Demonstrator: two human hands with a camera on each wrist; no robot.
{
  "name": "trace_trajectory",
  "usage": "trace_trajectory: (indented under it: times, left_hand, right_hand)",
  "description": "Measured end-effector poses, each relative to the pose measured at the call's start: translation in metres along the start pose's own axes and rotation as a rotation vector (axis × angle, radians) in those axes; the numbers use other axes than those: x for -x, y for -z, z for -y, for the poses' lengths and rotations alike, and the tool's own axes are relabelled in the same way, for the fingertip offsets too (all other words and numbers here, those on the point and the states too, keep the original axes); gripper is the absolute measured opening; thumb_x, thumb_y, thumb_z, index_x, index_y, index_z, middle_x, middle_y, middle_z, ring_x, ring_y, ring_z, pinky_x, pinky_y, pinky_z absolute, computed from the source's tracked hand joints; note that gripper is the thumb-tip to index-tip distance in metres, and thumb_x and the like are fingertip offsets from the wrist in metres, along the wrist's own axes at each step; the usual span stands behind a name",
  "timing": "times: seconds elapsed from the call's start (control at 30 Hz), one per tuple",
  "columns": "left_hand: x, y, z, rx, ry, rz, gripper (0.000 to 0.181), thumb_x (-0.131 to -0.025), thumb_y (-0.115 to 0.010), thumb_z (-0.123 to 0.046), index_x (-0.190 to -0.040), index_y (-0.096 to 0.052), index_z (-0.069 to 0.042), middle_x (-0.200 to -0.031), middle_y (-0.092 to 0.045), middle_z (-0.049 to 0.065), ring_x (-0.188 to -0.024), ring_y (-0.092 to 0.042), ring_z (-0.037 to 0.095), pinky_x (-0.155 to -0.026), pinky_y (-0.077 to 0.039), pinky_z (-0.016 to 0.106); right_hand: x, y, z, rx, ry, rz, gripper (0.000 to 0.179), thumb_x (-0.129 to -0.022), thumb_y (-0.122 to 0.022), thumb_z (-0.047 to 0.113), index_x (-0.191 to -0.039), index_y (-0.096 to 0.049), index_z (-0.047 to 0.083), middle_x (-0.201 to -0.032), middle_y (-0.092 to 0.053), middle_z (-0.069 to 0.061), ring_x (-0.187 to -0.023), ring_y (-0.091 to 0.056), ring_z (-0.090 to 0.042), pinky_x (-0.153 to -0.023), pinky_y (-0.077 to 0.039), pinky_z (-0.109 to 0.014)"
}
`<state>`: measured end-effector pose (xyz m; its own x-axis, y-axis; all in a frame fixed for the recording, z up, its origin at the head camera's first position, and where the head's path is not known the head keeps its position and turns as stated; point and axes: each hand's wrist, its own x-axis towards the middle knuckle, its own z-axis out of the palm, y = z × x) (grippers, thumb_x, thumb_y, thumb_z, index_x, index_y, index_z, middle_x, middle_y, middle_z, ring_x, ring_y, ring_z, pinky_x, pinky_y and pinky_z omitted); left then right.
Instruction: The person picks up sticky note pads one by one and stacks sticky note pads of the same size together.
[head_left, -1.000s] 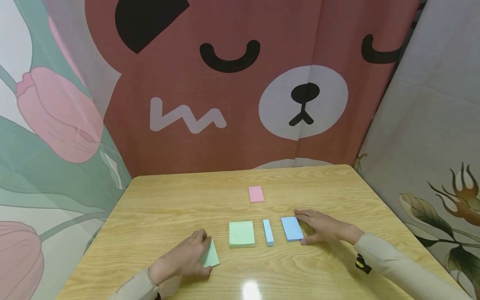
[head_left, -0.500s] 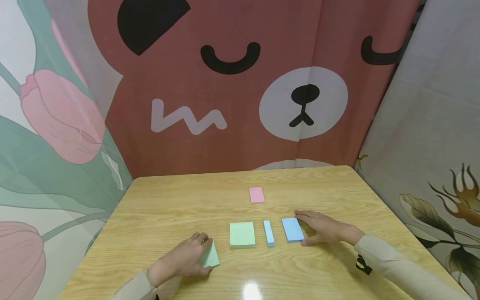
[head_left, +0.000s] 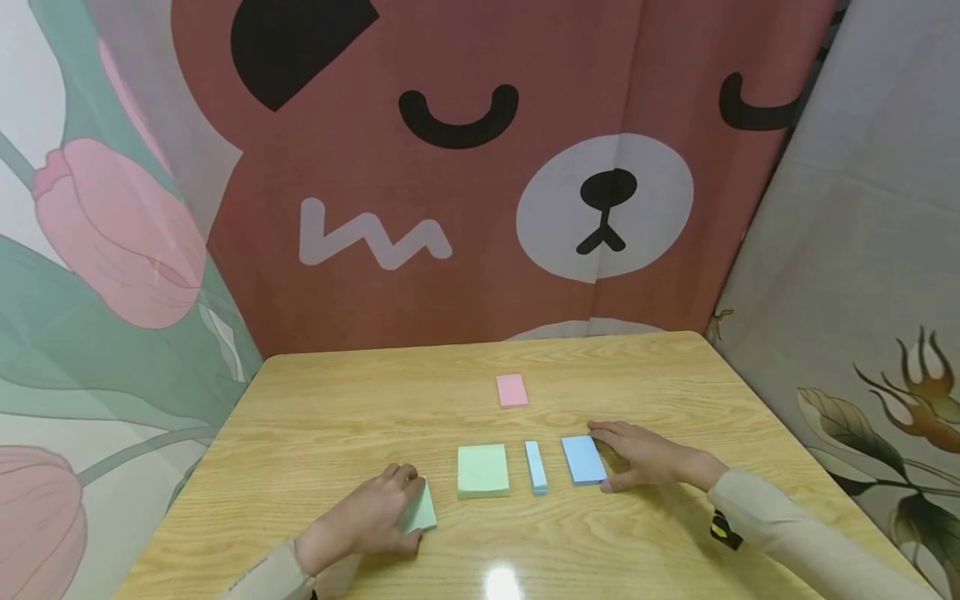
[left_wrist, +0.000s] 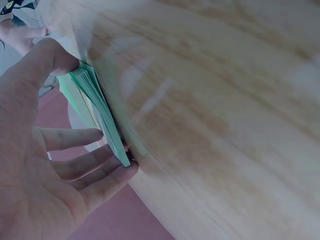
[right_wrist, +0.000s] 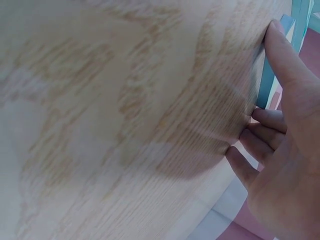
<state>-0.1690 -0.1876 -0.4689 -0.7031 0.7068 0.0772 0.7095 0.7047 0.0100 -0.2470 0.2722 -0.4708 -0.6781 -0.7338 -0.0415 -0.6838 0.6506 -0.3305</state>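
Observation:
My left hand (head_left: 367, 512) grips a small mint-green sticky note pad (head_left: 422, 510) at the table's near left. In the left wrist view the thumb is at one end of that pad (left_wrist: 102, 112) and the fingertips are at the other, its sheets slightly fanned. On the right, my right hand (head_left: 645, 454) spans a blue sticky note pad (head_left: 583, 460), thumb at its near corner and forefinger at its far corner. The right wrist view shows the blue pad's side edge (right_wrist: 265, 82) between thumb and forefinger, while the other fingertips rest on the wood.
Between the hands lie a larger light-green sticky note pad (head_left: 483, 470) and a narrow light-blue pad (head_left: 536, 467). Farther back is a pink pad (head_left: 512, 390). The wooden table (head_left: 360, 400) ends at a bear-print curtain (head_left: 480, 292), with patterned cloths on both sides.

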Motion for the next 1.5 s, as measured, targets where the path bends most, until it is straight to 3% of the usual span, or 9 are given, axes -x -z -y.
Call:
trace_trajectory:
  times: [0.4, 0.7, 0.87, 1.1, 1.5]
  left_hand:
    - [0.000, -0.004, 0.004, -0.007, -0.007, -0.046, 0.060, -0.081, -0.071, -0.041, -0.122, -0.062, 0.001, -0.121, -0.057, 0.017, -0.099, -0.058, 0.024, -0.070, -0.056, 0.026]
    - [0.001, -0.003, 0.008, 0.029, 0.024, -0.040, 0.063, -0.083, -0.069, -0.041, -0.126, -0.059, 0.004, -0.124, -0.056, 0.020, -0.101, -0.059, 0.027, -0.073, -0.057, 0.033]
    - [0.001, 0.000, 0.010, 0.028, 0.045, -0.070, 0.067, -0.083, -0.068, -0.041, -0.128, -0.057, 0.007, -0.125, -0.056, 0.021, -0.101, -0.058, 0.026, -0.071, -0.057, 0.034]
    - [-0.001, 0.005, 0.012, -0.009, 0.011, -0.144, 0.066, -0.083, -0.068, -0.038, -0.127, -0.059, 0.010, -0.126, -0.056, 0.024, -0.106, -0.058, 0.032, -0.075, -0.057, 0.036]
    - [-0.006, 0.011, 0.013, -0.018, -0.018, -0.187, 0.065, -0.084, -0.069, -0.036, -0.127, -0.058, 0.011, -0.126, -0.057, 0.025, -0.110, -0.057, 0.033, -0.079, -0.056, 0.038]
  right_hand:
    - [0.000, 0.000, 0.001, 0.000, 0.001, -0.010, 0.089, -0.090, -0.068, 0.051, -0.146, -0.036, -0.011, -0.151, -0.033, -0.029, -0.136, -0.033, -0.048, -0.105, -0.030, -0.065]
    - [0.000, -0.003, -0.001, -0.001, -0.002, -0.010, 0.090, -0.090, -0.067, 0.053, -0.146, -0.036, -0.010, -0.152, -0.033, -0.029, -0.137, -0.033, -0.047, -0.105, -0.031, -0.064]
    - [0.000, -0.002, -0.001, -0.004, -0.006, -0.009, 0.091, -0.089, -0.067, 0.053, -0.146, -0.035, -0.010, -0.152, -0.032, -0.028, -0.137, -0.032, -0.047, -0.105, -0.030, -0.064]
    - [0.000, -0.002, -0.001, -0.005, -0.014, -0.001, 0.092, -0.089, -0.066, 0.055, -0.147, -0.034, -0.010, -0.153, -0.032, -0.028, -0.138, -0.031, -0.047, -0.106, -0.029, -0.064]
    - [0.001, -0.001, 0.000, -0.015, -0.026, 0.006, 0.092, -0.089, -0.067, 0.054, -0.147, -0.034, -0.010, -0.153, -0.031, -0.027, -0.138, -0.030, -0.047, -0.106, -0.027, -0.065]
